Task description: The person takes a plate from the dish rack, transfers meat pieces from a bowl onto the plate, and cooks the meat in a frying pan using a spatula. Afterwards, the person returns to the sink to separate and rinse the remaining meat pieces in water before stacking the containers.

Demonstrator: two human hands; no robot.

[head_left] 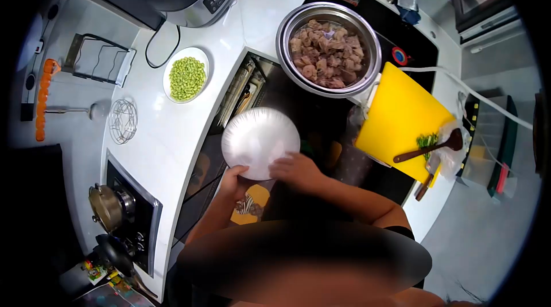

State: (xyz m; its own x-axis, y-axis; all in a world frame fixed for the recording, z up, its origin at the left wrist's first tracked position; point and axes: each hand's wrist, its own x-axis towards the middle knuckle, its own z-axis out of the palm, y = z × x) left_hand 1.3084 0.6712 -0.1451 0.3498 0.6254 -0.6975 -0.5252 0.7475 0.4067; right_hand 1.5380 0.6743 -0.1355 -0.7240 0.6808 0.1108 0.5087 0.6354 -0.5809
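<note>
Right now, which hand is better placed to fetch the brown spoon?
Probably the right hand: both hands are at the white dish, but the right is nearer the brown spoon than the left hand.

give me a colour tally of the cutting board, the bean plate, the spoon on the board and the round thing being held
pale or white: 2 (held round thing, bean plate)
yellow: 1 (cutting board)
brown: 1 (spoon)
total: 4

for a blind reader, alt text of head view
A person's left hand holds a round pale dish, right hand touching it. Around them are beans in a bowl, meat in a basin, and a yellow board bearing a spoon.
</note>
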